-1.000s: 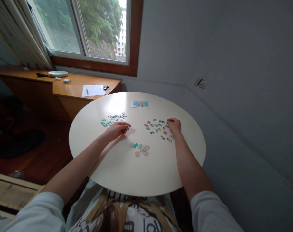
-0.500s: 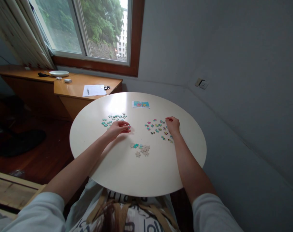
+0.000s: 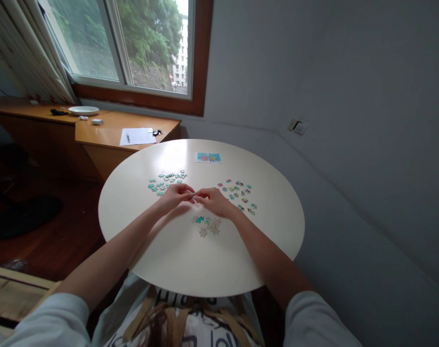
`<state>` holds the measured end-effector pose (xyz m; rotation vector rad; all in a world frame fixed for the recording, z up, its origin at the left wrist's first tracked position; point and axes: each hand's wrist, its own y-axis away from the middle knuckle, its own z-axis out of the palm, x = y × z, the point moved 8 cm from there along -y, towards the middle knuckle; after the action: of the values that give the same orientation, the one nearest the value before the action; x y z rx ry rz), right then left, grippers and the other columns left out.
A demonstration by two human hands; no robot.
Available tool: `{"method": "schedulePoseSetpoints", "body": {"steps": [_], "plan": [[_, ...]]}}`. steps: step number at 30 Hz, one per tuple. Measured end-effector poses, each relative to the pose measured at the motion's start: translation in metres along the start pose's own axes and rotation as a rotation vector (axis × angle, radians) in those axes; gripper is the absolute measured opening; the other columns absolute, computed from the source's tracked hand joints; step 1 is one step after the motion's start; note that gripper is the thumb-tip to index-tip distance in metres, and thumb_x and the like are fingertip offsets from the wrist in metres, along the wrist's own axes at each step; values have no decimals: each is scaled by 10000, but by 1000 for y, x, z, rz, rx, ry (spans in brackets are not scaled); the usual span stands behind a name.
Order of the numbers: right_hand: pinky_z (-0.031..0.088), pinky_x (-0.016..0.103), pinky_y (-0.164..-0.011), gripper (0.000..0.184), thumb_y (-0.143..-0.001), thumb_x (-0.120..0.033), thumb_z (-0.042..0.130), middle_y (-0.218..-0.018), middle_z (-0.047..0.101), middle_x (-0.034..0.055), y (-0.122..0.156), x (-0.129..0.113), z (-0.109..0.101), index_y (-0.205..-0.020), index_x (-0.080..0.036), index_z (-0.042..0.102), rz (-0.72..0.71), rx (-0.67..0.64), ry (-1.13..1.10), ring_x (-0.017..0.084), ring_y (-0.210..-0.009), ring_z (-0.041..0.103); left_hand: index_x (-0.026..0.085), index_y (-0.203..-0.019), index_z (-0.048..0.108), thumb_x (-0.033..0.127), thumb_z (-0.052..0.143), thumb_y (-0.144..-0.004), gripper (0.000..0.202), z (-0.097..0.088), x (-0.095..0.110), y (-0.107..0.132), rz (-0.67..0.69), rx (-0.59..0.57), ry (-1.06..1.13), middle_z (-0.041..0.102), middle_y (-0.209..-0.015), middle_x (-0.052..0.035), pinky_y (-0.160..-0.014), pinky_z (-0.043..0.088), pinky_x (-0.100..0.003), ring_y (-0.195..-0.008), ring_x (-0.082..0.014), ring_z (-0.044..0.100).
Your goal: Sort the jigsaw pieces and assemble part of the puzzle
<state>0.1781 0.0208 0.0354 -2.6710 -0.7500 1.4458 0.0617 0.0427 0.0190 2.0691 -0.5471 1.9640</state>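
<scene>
Best work low over big round white table (image 3: 190,267), so drops are small. Don't bump flat many-coloured puzzle bits (image 3: 236,194) just right of my right hand (image 3: 214,199), or flat green puzzle bits (image 3: 172,180) just past my left hand (image 3: 176,194). Fingers curl nearly closed, tips meet. Hold edges, press softly. Small green puzzle bit (image 3: 194,194) sits in left fingertips, right tips against it, mostly hidden; can't tell if right has another.

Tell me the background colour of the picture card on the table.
Turquoise; the picture card shows in the head view.
</scene>
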Motion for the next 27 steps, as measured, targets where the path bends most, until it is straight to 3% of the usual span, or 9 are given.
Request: {"method": "schedulePoseSetpoints", "body": {"steps": [4, 13, 27], "plan": [[386, 222, -613, 174, -791, -268, 598, -674, 653, 0, -1, 5, 5, -799, -149, 725, 5, -33, -1, 102, -640, 529, 122, -775, 638, 390, 747, -664, 310, 3, 2, 1, 19, -6, -63, 670, -601, -44, -658, 513, -301, -622, -169, 652], [387, 230, -632, 159, -779, -249, 605, -707, 678, 5, -3, 5, 0, -822, -155, 726, -22, 47, -75, 107, -656, 538, 128, -766, 626, 427, 743, -676, 333, 1, 2, 0, 32, -1, -82, 656, -583, -41, -637, 506, -290, -599, -169, 650], [427, 269, -688, 248, -795, -385, 593, -776, 701, 37, -6, 9, -12, -790, -169, 715, -22, 158, -122, 141, -731, 593, 128, -776, 605, 406, 757, -655, 340, 2, -4, 2, -56, 19, -21, 683, -667, -58, -631, 543, -319, -598, -157, 645]]}}
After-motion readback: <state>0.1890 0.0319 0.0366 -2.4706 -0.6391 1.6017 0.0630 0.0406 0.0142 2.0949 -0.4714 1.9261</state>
